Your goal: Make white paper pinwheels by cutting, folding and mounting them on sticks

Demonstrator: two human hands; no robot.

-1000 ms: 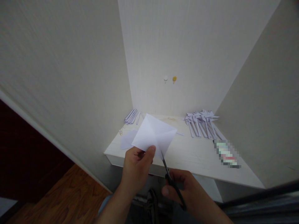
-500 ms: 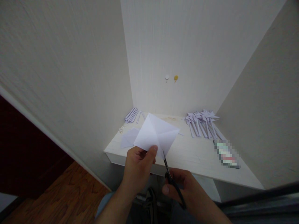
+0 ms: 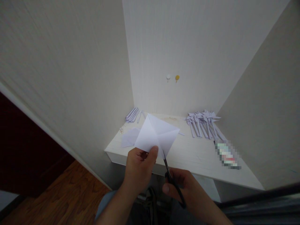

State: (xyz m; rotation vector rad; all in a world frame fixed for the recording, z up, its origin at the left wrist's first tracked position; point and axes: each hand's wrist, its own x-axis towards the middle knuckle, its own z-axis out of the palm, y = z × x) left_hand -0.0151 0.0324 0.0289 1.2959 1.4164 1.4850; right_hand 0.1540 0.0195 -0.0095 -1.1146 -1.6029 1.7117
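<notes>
A creased white square of paper (image 3: 157, 132) is pinched at its near edge by my left hand (image 3: 140, 165), thumb on top and fingers beneath. My right hand (image 3: 181, 187) grips black-handled scissors (image 3: 169, 175). Their blades point away from me and lie at the paper's near corner; how far apart the blades stand is hard to make out. Both hands are in front of the white desk's near edge, with the paper held above the desktop. Left of the held square, more white paper sheets (image 3: 129, 137) lie on the desk.
On the white desktop (image 3: 199, 156), several paper pinwheels (image 3: 203, 120) lie at the back right, and rolled paper sticks (image 3: 132, 114) at the back left. A blurred-out object (image 3: 227, 155) rests near the right edge. Two small hooks, one yellow (image 3: 177, 77), are on the back wall.
Very little differs. The view has shifted slightly, and both hands, the paper and the scissors keep almost the same places.
</notes>
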